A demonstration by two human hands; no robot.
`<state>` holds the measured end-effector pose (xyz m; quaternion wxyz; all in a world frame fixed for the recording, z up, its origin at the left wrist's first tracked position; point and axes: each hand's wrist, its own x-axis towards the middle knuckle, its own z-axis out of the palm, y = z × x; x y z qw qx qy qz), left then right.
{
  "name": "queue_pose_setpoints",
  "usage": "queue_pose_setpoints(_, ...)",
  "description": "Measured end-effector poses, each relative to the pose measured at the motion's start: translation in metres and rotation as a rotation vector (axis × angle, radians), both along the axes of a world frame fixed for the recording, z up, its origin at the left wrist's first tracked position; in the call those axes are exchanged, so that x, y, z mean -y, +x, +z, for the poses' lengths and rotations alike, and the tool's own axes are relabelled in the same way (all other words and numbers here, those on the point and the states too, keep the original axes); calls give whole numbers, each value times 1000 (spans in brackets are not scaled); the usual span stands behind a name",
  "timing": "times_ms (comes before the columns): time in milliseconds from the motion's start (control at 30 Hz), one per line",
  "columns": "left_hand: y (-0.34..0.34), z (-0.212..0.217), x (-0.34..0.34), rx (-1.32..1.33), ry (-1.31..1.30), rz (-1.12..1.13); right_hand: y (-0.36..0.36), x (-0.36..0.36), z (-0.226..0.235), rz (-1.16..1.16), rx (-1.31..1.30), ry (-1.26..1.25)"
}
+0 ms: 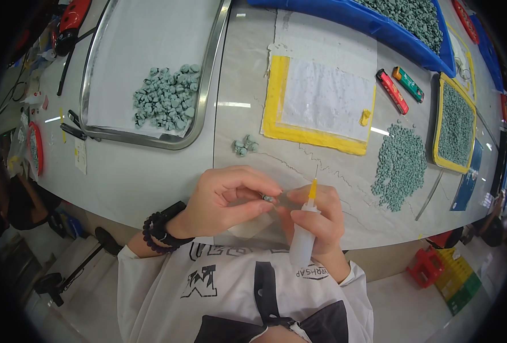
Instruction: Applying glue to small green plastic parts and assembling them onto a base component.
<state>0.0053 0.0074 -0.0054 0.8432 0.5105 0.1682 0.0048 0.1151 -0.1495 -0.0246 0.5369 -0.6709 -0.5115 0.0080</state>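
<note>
Two hands (225, 195) (326, 220), one held bottle (302, 247) (yellow-tipped), one steel tray (173, 144), one yellow-bordered mat (316, 142)

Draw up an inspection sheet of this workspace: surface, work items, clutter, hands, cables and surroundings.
Surface: pale tabletop with dark veining.
Work items: metal tray at left, with green pieces on white lining; small cluster in front of it; loose pile of smaller green pieces at right.
Clutter: slim red tool and slim green tool beside the yellow-edged pad.
Left hand: fingers pinch a small green piece.
Right hand: grips a yellow-tipped squeeze bottle, its needle pointing away from the person.
Cables: nothing seen clearly enough to confirm.
Surroundings: red plastic object on the floor at right.
</note>
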Motion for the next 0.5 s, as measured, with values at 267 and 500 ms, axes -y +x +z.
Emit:
queue_pose_setpoints(267,0,6,-9,17,-180,-49,0,14,18,179,-194,176)
queue_pose_setpoints(500,-1,12,-9,-175,-297,-108,2,9,15,227,-345,206)
